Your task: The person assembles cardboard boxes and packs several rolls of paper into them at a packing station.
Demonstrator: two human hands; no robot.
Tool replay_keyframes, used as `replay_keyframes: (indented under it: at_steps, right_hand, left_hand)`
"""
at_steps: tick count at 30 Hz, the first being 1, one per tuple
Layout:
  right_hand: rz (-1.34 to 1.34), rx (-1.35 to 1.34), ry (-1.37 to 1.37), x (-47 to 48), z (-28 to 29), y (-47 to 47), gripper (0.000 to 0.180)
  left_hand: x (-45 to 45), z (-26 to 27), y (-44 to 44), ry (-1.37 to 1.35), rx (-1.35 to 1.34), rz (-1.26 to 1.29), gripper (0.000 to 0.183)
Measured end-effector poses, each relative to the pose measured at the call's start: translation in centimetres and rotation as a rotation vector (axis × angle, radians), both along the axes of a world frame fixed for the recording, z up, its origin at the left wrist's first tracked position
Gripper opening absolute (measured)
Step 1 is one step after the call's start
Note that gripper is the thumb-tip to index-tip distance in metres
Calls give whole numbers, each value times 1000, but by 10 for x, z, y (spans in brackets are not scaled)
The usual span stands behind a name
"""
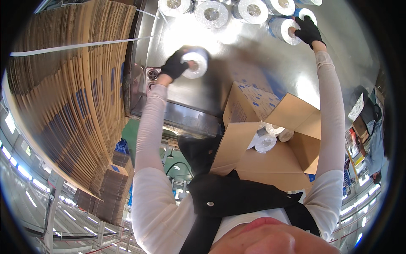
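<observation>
My left hand (pixel 176 65), in a black fingerless glove, grips a white roll wrapped in clear film (pixel 194 65) and holds it over the metal table (pixel 190 98); the roll is slightly blurred. At the upper right my right hand (pixel 308 30), gloved the same way, has its fingers on another wrapped roll (pixel 285 30), with a thumb at its core hole. Several more wrapped rolls (pixel 211 14) lie along the table's far side. Nearer to me, between my arms, an open cardboard box (pixel 269 162) lies with its flaps spread and several rolls (pixel 265 143) inside.
On the left stands a large stack of flattened cardboard boxes (pixel 73 95), with a white strap (pixel 82 45) across it. A phone (pixel 152 77) lies at the table's left edge, beside my left wrist. Another person (pixel 377 149) is at the far right.
</observation>
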State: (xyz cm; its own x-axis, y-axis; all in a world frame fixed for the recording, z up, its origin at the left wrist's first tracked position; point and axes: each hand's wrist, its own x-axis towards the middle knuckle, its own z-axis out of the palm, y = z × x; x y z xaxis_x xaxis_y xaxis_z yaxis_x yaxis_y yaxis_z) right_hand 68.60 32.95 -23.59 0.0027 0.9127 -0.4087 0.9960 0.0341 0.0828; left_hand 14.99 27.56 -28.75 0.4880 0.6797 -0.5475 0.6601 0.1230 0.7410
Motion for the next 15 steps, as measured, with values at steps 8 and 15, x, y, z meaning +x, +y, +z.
replay_keyframes:
  at_steps: [8,15]
  right_hand:
    - [63,-61,-44,-16,4,-10,47]
    - [100,69,58,16,0,-41,51]
  left_hand:
    - [124,59,27,417,948,-439,24]
    - [137,52,40,410,994,-653,24]
